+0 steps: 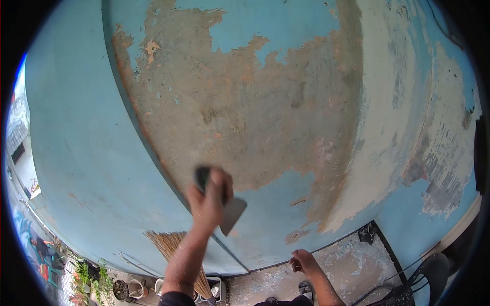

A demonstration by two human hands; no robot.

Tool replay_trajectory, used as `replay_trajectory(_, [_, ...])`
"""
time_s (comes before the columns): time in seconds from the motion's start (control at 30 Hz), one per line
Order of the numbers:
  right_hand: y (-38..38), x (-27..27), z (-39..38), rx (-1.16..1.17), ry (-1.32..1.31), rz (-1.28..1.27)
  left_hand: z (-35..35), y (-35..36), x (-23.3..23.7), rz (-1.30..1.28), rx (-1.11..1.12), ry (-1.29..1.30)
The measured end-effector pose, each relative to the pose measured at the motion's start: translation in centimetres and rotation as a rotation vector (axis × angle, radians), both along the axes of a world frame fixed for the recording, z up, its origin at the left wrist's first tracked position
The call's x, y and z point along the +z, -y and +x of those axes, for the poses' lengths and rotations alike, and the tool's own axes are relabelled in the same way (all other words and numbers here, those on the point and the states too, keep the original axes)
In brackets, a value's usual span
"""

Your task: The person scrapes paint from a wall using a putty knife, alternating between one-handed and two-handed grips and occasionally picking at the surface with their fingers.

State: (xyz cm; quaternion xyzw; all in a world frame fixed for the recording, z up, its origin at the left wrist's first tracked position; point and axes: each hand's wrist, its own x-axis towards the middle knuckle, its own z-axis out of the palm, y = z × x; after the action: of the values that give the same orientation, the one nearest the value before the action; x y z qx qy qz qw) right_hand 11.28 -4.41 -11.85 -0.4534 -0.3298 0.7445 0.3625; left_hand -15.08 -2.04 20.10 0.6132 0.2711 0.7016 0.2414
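"What is the left hand [210, 193] doing?"

"It is clamping its fingers around the dark handle of a scraper [234, 217]. The grip is looking blurred, and the flat blade is slanting down toward the right."

"Is the blade touching the wall [255, 112]?"

"I can't tell. It is showing in front of the wall's lower part, near a long raised edge [144, 132]."

"And the right hand [304, 261]?"

"It is hanging lower, well apart from the left, over the floor [334, 262]. Its fingers are curling, but I can't tell whether they are closing fully."

"How is the wall looking?"

"Blue paint is surrounding a big rough patch of bare grey-brown, and whitish streaks are running down its right side."

"What's lying further out?"

"A straw broom [162, 240] is leaning behind the left forearm, bristles up. Pale flakes are littering the floor, and a shoe [305, 288] is showing below the right hand. Pots [137, 288] are standing at the lower left, with green plants [84, 275] growing beyond them."
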Motion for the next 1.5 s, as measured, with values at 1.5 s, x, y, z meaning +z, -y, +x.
replay_trajectory(1.5, [-24.8, 28.8, 3.5, -0.149, -0.31, 0.88, 2.5, -8.1, 23.0, 0.799, -0.047, 0.303])
